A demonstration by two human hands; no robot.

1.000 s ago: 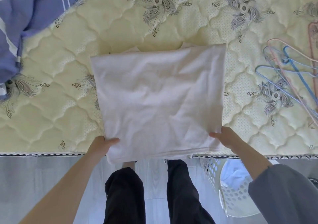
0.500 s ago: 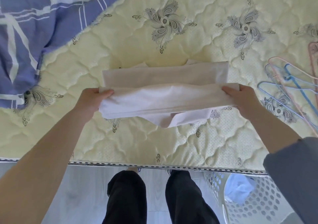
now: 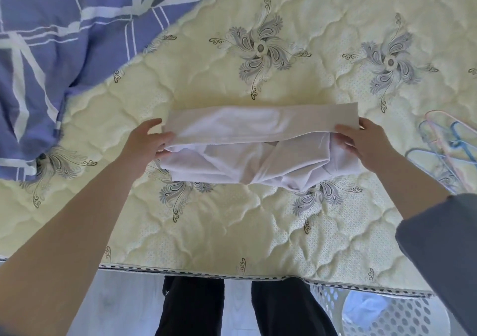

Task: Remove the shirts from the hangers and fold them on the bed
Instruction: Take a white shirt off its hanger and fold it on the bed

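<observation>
White shirt (image 3: 258, 152) looks soft, light and floppy. Left hand (image 3: 145, 143) and right hand (image 3: 362, 143) each pinch one end, good places to hold.

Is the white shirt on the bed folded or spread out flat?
Folded. The white shirt lies doubled over in a narrow band on the mattress, layers stacked, the left hand and right hand gripping its two ends.

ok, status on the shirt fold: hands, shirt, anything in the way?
Left hand and right hand each grip one end of the white shirt. Shirt part-folded, bunched, on the mattress. Hangers lie apart at right; nothing in the way.
</observation>
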